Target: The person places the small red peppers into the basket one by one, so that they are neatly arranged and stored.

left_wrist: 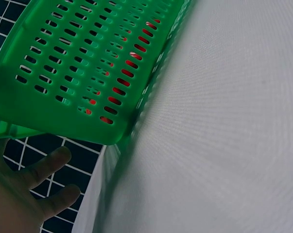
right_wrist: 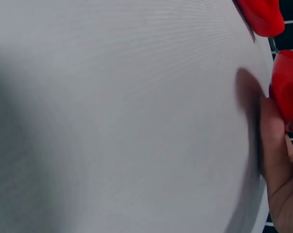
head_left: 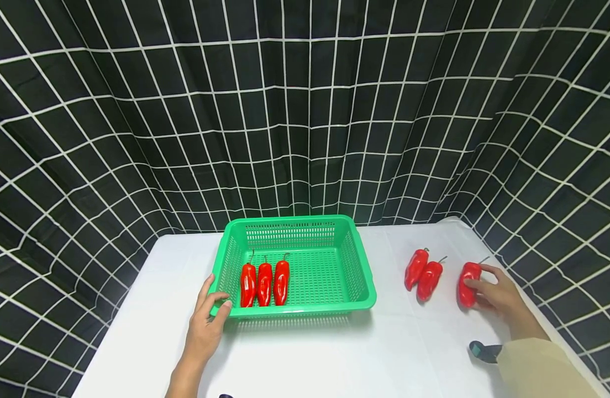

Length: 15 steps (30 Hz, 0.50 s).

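My right hand (head_left: 501,296) grips a red pepper (head_left: 467,287) near the right edge of the white table, the pepper's thin stem pointing up and right. Up close, the right wrist view has the fingers (right_wrist: 275,145) against the pepper (right_wrist: 287,85). To its left, two more red peppers (head_left: 416,269) lie side by side. At its front left corner, a green plastic basket (head_left: 305,311) is held by my left hand (head_left: 205,320), thumb and index finger at the rim. Other fingers (left_wrist: 49,167) spread outside the basket wall (left_wrist: 39,107). Three red peppers (head_left: 264,283) lie in a row inside, at the left.
A white cloth (head_left: 384,354) covers the table. Black curtains with a white grid (head_left: 310,121) hang behind and at both sides. A dark wrist device (head_left: 485,352) shows at the right sleeve (head_left: 538,370). A small dark object (head_left: 226,396) is at the bottom edge.
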Tool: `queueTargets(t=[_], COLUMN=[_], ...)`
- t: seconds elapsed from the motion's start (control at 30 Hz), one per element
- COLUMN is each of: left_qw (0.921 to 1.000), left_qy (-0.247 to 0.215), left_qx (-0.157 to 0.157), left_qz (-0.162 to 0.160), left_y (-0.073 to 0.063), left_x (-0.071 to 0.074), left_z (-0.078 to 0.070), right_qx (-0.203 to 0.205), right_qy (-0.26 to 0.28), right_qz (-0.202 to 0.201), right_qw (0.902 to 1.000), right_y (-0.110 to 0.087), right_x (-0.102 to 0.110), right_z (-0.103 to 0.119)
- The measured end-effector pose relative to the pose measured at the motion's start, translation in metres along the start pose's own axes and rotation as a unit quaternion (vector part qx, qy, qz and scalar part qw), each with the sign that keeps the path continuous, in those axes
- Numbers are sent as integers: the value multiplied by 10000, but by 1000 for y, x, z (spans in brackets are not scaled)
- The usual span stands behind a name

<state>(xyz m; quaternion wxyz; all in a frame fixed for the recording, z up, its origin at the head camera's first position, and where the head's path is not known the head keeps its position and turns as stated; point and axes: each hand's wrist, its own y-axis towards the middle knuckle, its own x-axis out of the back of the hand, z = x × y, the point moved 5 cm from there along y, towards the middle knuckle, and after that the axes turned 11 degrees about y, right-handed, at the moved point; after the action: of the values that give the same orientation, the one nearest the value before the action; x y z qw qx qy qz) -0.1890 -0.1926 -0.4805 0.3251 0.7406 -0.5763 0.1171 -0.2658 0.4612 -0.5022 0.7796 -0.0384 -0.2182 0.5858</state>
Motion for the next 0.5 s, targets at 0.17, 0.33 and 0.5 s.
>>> queueTargets(t=[0.17, 0.33, 0.5], left_qw=[10000, 10000, 10000], left_qy=[-9, -41, -50], left_qx=[-7, -18, -2], left_qz=[14, 6, 9], left_y=[0, 1, 1], left_x=[0, 0, -1], left_z=[1, 1, 2], right_qx=[48, 102, 80], right_qy=[420, 728, 858], right_qz=[-279, -374, -406], right_qw=[9987, 9966, 9955], right_y=[-6, -15, -27], right_x=[4, 2, -1], right_z=[-6, -6, -4])
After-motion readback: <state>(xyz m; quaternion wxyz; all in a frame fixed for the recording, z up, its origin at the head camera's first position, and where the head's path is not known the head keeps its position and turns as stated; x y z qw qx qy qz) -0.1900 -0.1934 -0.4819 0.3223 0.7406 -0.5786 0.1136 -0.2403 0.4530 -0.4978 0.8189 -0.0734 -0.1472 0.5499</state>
